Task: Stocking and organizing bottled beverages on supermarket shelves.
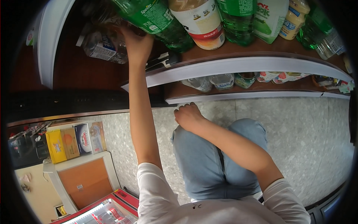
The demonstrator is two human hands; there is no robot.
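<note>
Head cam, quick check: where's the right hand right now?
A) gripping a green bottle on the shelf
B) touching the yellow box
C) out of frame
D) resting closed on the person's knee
D: the right hand sits curled on the jeans-clad knee, away from the shelves, while the left hand reaches up to the shelf beside the green bottle.

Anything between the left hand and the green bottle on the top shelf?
Nothing visible. The left hand already reaches the base of the green bottle on the shelf; whether it grips is unclear.
</note>
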